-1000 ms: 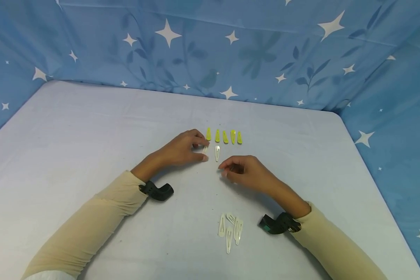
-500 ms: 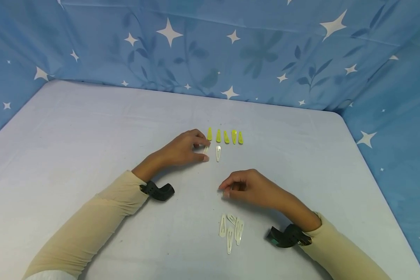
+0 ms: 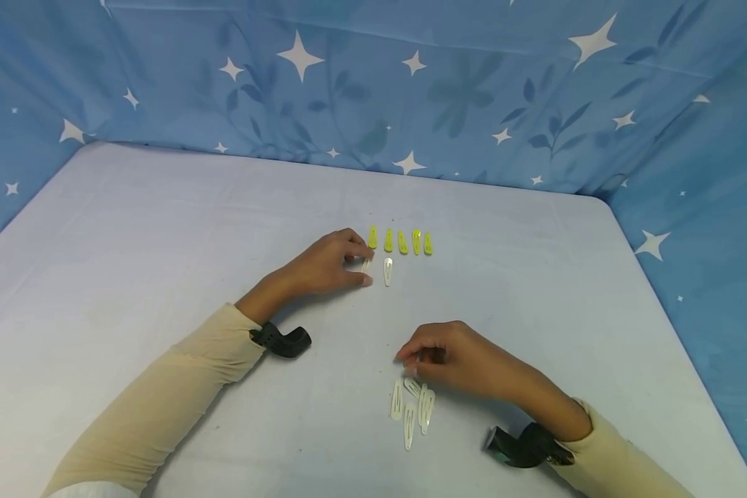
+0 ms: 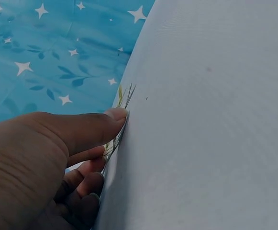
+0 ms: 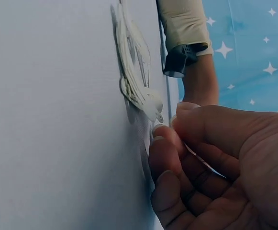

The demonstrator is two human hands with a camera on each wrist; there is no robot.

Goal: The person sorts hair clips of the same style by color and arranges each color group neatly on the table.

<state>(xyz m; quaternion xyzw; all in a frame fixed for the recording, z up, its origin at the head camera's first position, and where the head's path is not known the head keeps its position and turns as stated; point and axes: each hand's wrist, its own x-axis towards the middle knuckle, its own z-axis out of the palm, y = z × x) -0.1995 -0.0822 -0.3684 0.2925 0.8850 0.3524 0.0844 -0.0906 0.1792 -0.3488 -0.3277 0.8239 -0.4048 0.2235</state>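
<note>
My left hand point(image 3: 330, 263) rests at the row's left end, thumb and fingertips at the two ends of a white snap hair clip point(image 3: 365, 265) lying on the table. Beside it, to the right, is a second white hair clip point(image 3: 388, 272). Above these two, several yellow hair clips point(image 3: 402, 243) stand in a row. My right hand point(image 3: 463, 360), fingers loosely curled and holding nothing, hovers at the far edge of a loose group of white hair clips point(image 3: 409, 427). Those clips overlap in the right wrist view, just beyond the thumb point(image 5: 189, 108).
A white cloth covers the table point(image 3: 162, 228). Blue curtain point(image 3: 361, 83) with white stars hangs along the back and right side. Black wrist cameras are strapped on both arms, the right camera point(image 3: 523, 446) low over the table.
My right hand has drawn back toward me, from near the second white clip to the loose white group. The left hand stays in place at its clip.
</note>
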